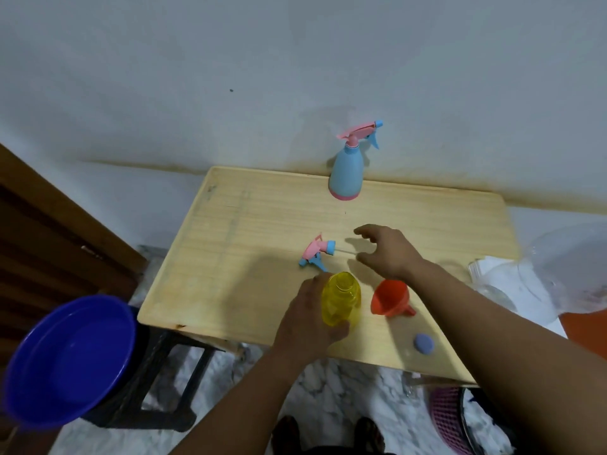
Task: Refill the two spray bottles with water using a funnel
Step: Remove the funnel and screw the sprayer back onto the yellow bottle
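left hand [307, 318] wraps the yellow bottle [341, 298] from its left side, fingers curled around the lower body, holding it upright near the front edge of the table [249, 224]. the bottle's neck is open, with no sprayer on it. right hand [389, 249] hovers over the middle of the table with fingers spread and loosely curled, holding nothing; whether the fingertips touch the wood cannot be told.

just left of the right hand lies the sprayer [317, 252], pink and blue, on its side on the table, its thin dip tube running toward the right hand's fingers. it lies just behind the yellow bottle, apart from it.

an orange funnel [391, 298] lies tipped on its side just right of the yellow bottle, wide mouth facing up and left, spout pointing right; the right forearm passes beside it. a small blue-grey disc [423, 344] sits near the front right corner of the table.

at the back edge, against the wall, a blue bottle [347, 172] with a pink base stands upright, its pink and blue sprayer head on, well apart from both hands.

left of the table a blue basin [65, 359] sits tilted on a dark stool [164, 402]. at the right edge some clear plastic [512, 280] rests at the table's corner, blurred.
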